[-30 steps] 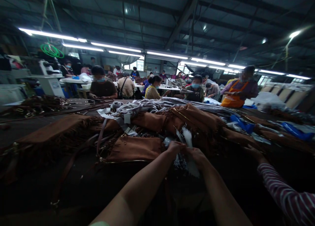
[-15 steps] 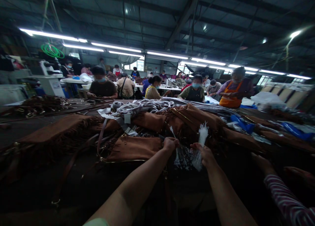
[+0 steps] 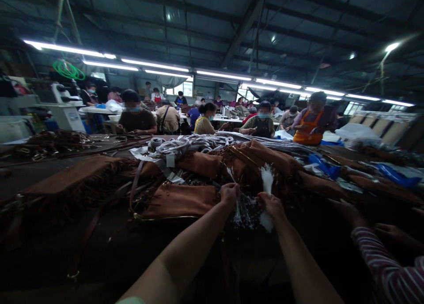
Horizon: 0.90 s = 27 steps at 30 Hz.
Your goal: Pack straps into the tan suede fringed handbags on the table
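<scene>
My left hand (image 3: 229,193) is closed around a thin bunch of white strands (image 3: 243,211), whose loose ends fan out below the fingers. A thicker bundle of white strands (image 3: 267,177) stands nearly upright in my right hand (image 3: 273,205), its frayed top spreading above the fist and more strands showing beneath. The two hands are apart, side by side over the dark table. Just left of my left hand lies a brown bag (image 3: 182,200) with a gold zipper along its near edge. Behind both hands, more brown fringed bags (image 3: 265,156) are heaped.
Grey-white cords (image 3: 195,143) lie across the heap. Another fringed brown bag (image 3: 73,174) and straps with metal clasps (image 3: 62,143) lie to the left. Blue plastic pieces (image 3: 326,166) sit at the right. A co-worker's striped sleeve (image 3: 380,255) and hands reach in from the right.
My right hand has shifted slightly left and its fingers have closed more around the thicker bundle, which stands more upright. My left hand has barely moved. The co-worker's hand at the right moved slightly left and up.
</scene>
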Tool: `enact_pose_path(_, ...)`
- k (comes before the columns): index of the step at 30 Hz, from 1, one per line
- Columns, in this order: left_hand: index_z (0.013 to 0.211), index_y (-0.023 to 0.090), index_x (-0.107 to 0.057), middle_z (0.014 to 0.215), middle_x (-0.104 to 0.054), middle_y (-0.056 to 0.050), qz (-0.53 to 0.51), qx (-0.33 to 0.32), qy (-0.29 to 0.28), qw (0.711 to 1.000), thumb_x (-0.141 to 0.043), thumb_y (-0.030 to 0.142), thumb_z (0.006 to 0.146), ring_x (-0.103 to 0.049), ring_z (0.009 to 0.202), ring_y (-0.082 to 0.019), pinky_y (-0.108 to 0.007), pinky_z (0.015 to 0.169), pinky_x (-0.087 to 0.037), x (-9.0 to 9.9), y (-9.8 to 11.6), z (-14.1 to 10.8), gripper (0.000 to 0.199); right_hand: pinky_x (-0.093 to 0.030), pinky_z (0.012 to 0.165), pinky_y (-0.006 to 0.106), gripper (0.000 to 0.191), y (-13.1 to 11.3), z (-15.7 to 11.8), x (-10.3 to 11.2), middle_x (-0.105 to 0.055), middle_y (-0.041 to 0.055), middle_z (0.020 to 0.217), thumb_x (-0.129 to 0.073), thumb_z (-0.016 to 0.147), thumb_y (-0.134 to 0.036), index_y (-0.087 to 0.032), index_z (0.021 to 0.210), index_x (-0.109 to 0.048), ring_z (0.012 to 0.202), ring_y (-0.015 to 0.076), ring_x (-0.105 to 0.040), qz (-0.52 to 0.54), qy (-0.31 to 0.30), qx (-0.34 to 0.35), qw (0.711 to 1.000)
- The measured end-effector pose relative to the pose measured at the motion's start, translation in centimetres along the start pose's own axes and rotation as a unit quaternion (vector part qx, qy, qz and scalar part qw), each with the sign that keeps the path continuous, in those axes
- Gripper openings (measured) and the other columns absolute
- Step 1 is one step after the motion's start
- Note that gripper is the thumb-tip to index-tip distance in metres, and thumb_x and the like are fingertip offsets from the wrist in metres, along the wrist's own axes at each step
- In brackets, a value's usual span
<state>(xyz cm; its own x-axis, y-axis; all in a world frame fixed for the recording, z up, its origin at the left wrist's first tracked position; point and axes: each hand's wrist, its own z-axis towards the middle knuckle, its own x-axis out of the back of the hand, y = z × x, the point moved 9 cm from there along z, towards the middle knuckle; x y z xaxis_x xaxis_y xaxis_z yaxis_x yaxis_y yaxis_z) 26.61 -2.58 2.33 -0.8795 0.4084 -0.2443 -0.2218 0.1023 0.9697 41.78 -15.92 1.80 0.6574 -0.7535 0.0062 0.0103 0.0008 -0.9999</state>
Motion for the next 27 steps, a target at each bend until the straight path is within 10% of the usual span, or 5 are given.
enact_pose_path(27, 0.067, 0.010, -0.064, 0.047, -0.048, 0.003, -0.046, 0.034, -0.017, 0.998, -0.068, 0.041, 0.068, -0.041, 0.041, -0.005, -0.018, 0.043, -0.032, -2.1, -1.3, -1.8, 0.031, -0.050, 0.053, 0.026, 0.034, -1.8, -0.2, -1.0, -0.071, 0.0035, 0.071, -0.066, 0.066, -0.054, -0.021, 0.073, -0.067, 0.057, 0.0167, -0.062, -0.046, -0.005, 0.082, 0.996)
